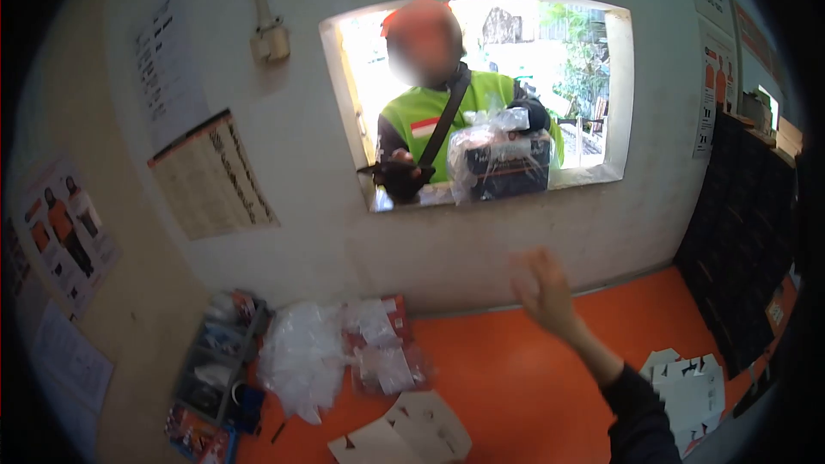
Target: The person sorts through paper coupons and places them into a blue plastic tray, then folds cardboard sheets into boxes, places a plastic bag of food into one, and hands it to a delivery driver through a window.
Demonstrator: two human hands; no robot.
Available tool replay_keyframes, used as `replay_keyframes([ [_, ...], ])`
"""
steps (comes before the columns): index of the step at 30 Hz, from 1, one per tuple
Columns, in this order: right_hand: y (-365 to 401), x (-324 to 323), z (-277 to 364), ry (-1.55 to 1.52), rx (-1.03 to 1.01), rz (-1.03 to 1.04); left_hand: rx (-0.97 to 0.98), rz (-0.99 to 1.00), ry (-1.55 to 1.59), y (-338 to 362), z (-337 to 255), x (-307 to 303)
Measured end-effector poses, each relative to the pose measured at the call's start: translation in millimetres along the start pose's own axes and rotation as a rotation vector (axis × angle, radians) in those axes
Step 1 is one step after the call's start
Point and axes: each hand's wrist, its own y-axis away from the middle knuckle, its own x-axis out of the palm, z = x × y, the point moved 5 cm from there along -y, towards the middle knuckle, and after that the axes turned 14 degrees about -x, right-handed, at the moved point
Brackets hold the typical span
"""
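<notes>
My right hand, in a dark sleeve, is raised over the orange counter, below the window opening. Its fingers look stretched out, though blurred, and no object shows in them. Beyond it, on the sill, sits a dark box in clear plastic wrapping. A person in a green vest and an orange helmet stands outside, one arm over that box and a dark phone-like device in the other hand. The gap between my hand and the box is plain. My left hand is out of view.
Clear plastic bags lie at the counter's left beside a grey divided organizer. Flat white cardboard pieces lie at the front, with more white cartons at right. A black rack stands on the right side.
</notes>
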Motion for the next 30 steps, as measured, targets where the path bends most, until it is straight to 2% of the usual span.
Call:
replay_keyframes([
  [1,31.1,-2.5,30.0,-0.162,-0.02,0.15,0.046,0.004,-0.134,3.1,-0.1,0.3],
  [2,66.5,-0.4,51.8,-0.337,0.041,0.313,0.051,-0.037,-0.307,8.3,-31.1,-22.0],
  [3,109.6,4.4,64.1,-0.533,0.274,0.445,-0.395,-0.017,-0.272,8.3,-58.8,-46.9],
  [4,154.3,6.6,83.1,-0.724,0.522,0.58,-0.095,-0.129,-0.138,6.6,-60.5,-57.7],
  [6,206.7,-4.3,120.2,-0.801,0.724,0.498,0.024,-0.235,0.099,16.8,-114.3,-95.6],
  [7,223.7,-10.3,134.1,-0.824,0.814,0.438,-0.011,-0.187,0.312,15.7,-111.9,-98.9],
  [8,225.6,-14.3,145.9,-0.857,0.786,0.368,-0.006,-0.143,0.532,23.2,-139.1,-110.4],
  [10,221.3,-30.3,170.1,-0.902,0.731,0.205,-0.053,0.019,0.35,35.1,-158.7,-123.2],
  [11,203.2,-40.1,175.9,-0.839,0.665,0.232,-0.04,0.088,0.29,39.3,-166.2,-124.8],
  [13,140.2,-64.2,193.4,-0.683,0.343,0.135,-0.016,0.243,0.17,49.5,-179.2,-119.9],
  [15,98.4,-70.1,213.4,-0.562,0.125,0.233,0.132,0.295,0.069,62.9,-197.6,-111.8],
  [16,94.9,-68.5,215.6,-0.513,0.115,0.279,0.198,0.321,0.023,71.9,-204.3,-106.3],
  [18,101.0,-54.9,213.6,-0.427,0.106,0.365,0.132,0.24,0.102,87.8,-210.4,-109.2],
  [19,111.3,-54.8,200.7,-0.518,0.182,0.451,0.103,0.194,0.138,92.8,-211.1,-112.2],
  [22,120.4,-71.6,204.9,-0.709,0.201,0.357,0.089,0.396,0.298,102.5,-198.3,-106.5],
  [23,115.4,-76.0,208.9,-0.509,-0.008,0.283,0.032,0.424,0.188,106.0,-196.9,-103.9],
  [26,120.9,-86.0,203.4,-0.816,0.11,0.372,0.684,0.096,-0.242,124.2,-231.7,-110.8],
  [27,122.7,-95.0,196.8,-0.932,0.19,0.404,0.684,0.049,-0.446,130.9,-238.0,-114.6],
  [30,119.9,-114.3,177.5,-0.907,0.097,0.347,0.528,0.668,-0.274,128.2,-216.7,-98.2],
])
